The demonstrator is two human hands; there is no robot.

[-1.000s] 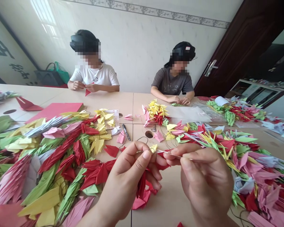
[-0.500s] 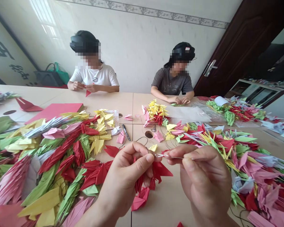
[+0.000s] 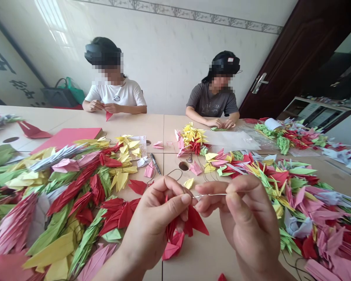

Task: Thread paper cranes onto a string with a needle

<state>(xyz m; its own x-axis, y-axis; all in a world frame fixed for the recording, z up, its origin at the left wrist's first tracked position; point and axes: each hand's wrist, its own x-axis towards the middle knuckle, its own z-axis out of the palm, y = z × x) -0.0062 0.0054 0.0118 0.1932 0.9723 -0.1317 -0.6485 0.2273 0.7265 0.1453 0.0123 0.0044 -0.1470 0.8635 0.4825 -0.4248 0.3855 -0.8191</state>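
Note:
Fingertips closed, my left hand (image 3: pixel 156 218) pinches one end of a thin silvery wire (image 3: pixel 213 194). Red folded paper pieces (image 3: pixel 196 221) hang beneath that hand, partly hidden by its fingers. The thumb and a finger of my right hand (image 3: pixel 248 218) pinch the wire farther right, and the other fingers curl close below it. Between the two hands the wire runs nearly level, with what looks like a loop or twist near my left thumb. A pink folded piece (image 3: pixel 174 246) lies on the table below my left hand.
Heaps of colourful folded paper (image 3: pixel 61 195) cover the left, with another heap (image 3: pixel 316 203) at right. A black pen (image 3: pixel 155 164) lies ahead, near a round table hole (image 3: pixel 184 166). Across the table (image 3: pixel 193 257) sit a person in white (image 3: pixel 117 93) and a person in grey (image 3: pixel 213 99).
My right hand has shifted slightly, its lower fingers coming off the wire near my left thumb, so more wire shows. The red paper below has swung a little to the left.

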